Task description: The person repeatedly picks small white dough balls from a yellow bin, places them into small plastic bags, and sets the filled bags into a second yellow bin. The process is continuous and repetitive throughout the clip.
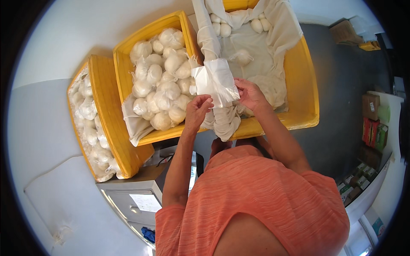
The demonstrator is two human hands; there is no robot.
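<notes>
A stack of flat, clear-white plastic bags [216, 81] lies over the cloth-draped edge between two yellow crates. My right hand [251, 94] pinches the bags' right edge between thumb and fingers. At their lower left edge, the fingertips of my left hand [198, 110] are pressed together on the plastic; their exact hold is partly hidden. Bagged white round balls [164, 83], like dough or buns, fill the left yellow crate [147, 32]. Inside the right yellow crate [305, 81], lined with pale cloth [252, 47], sit a bagged ball [242, 57] and some loose white balls [221, 29] at the far end.
Farther left, another yellow crate [106, 111] of bagged balls stands tilted in view above a grey cabinet [128, 198] with a paper sheet on it. Shelves [363, 179] with small boxes line the right side. A cardboard box [345, 33] stands at the far right.
</notes>
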